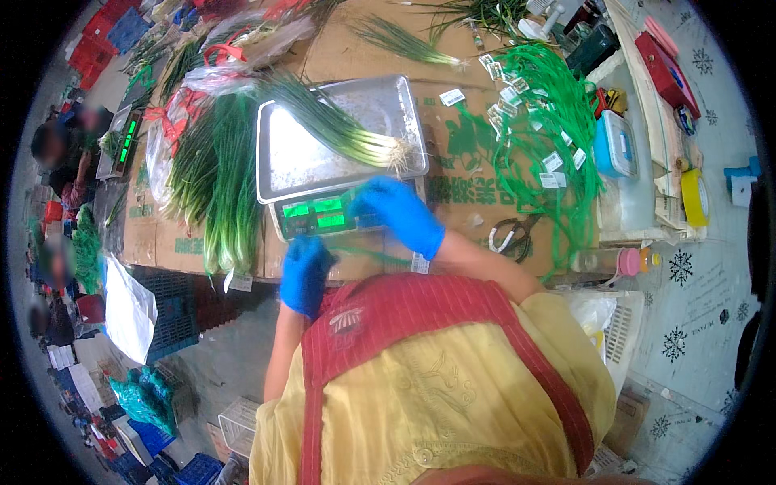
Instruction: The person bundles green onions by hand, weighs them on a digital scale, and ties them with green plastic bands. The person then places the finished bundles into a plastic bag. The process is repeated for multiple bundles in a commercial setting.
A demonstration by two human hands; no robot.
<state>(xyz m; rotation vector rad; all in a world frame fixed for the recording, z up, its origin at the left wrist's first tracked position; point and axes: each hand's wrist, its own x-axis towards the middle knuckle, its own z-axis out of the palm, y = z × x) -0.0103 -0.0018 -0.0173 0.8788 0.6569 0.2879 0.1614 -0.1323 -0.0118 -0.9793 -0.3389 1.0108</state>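
My left hand (305, 273), in a blue glove, is curled at the table's front edge, just below the scale. A thin green mesh strip (370, 253) with a white tag (419, 263) stretches from its fingers to the right, beneath my right forearm. My right hand (400, 213), also blue-gloved, is blurred over the right part of the scale's display panel (312, 217); its fingertips are unclear. On the metal pan of the digital scale (285, 176) lies a bunch of spring onions (345, 130), roots to the right.
More spring onions (233, 182) are piled left of the scale, beside plastic bags (242, 66). To the right are tagged green mesh sleeves (545, 121) and scissors (515, 236). Another bunch (418, 48) lies behind. A bottle (600, 261) and yellow tape (695, 197) are at far right. People are at far left.
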